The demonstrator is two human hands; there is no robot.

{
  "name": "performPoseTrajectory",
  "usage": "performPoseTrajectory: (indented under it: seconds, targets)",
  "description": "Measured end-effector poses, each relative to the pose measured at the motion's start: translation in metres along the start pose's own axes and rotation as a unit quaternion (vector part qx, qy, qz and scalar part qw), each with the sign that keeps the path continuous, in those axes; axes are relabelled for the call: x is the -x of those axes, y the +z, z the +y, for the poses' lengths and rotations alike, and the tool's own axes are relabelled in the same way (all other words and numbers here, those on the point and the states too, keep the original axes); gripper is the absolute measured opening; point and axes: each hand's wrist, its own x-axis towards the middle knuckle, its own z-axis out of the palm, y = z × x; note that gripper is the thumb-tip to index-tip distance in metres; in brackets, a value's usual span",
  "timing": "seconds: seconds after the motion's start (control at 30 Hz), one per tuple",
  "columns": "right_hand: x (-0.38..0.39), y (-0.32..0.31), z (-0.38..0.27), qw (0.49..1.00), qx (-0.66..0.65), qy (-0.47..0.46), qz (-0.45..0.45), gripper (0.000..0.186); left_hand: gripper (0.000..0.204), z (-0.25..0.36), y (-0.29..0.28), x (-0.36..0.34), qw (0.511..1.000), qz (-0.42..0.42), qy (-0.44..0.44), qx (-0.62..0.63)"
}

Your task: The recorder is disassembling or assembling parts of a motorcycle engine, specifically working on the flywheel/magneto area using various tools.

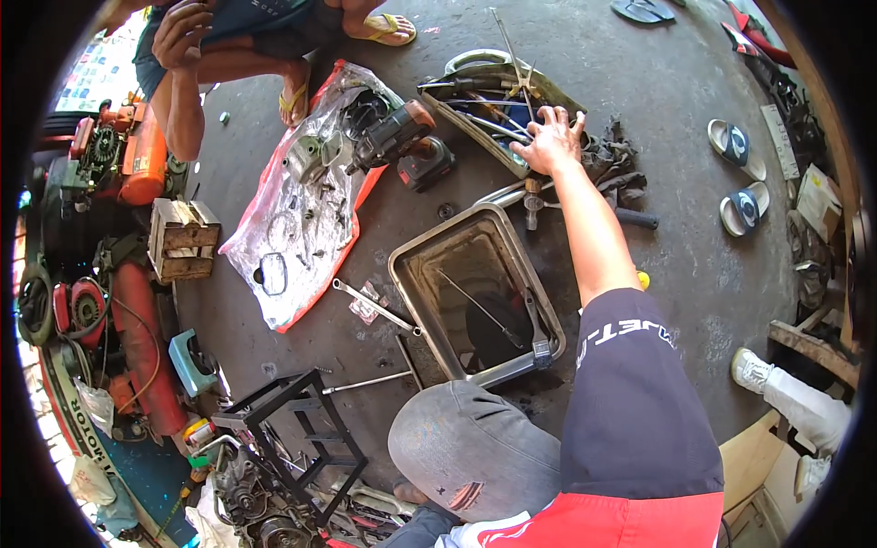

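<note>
My right arm reaches forward, and my right hand (552, 144) is over the right side of a tool box (475, 133) with its fingers spread. I see nothing held in it, though the box's contents beneath the palm are partly hidden. Inside the box lie screwdrivers and other long hand tools, and a thin T-handle wrench (523, 80) sticks up just beyond my fingers. A hammer (533, 208) lies close to my wrist, beside dark crumpled rags (614, 163). Below it, a metal tray (399, 265) contains dark liquid, a thin rod and a brush (539, 333). My left hand is out of sight.
A cordless impact wrench (398, 137) and metal engine parts rest on a plastic sheet (274, 315). Another person squats at the far left. A black metal stand (320, 411) and an engine (251, 484) occupy the near left. Slippers (744, 210) lie at right.
</note>
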Motion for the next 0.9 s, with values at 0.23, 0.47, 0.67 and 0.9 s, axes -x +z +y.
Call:
performPoseTrajectory:
  seconds: [0.23, 0.47, 0.67, 0.9]
  targets:
    - [-0.001, -0.017, 0.016, 0.992, -0.12, -0.022, -0.007, 0.077, 0.105, 0.024, -0.005, 0.016, 1.0, 0.004, 0.028, 0.014]
    - [0.02, -0.02, 0.062, 0.981, -0.032, -0.188, 0.032, 0.069, 0.106, 0.025, -0.004, 0.017, 1.0, -0.001, 0.027, 0.012]
    - [0.031, 0.01, 0.03, 0.996, -0.005, -0.067, 0.054, 0.093, 0.109, 0.046, -0.005, 0.02, 0.998, -0.022, 0.023, 0.059]
    - [0.04, 0.017, -0.006, 0.991, -0.085, 0.059, 0.08, 0.108, 0.114, 0.051, -0.011, 0.012, 0.998, -0.033, 0.043, 0.028]
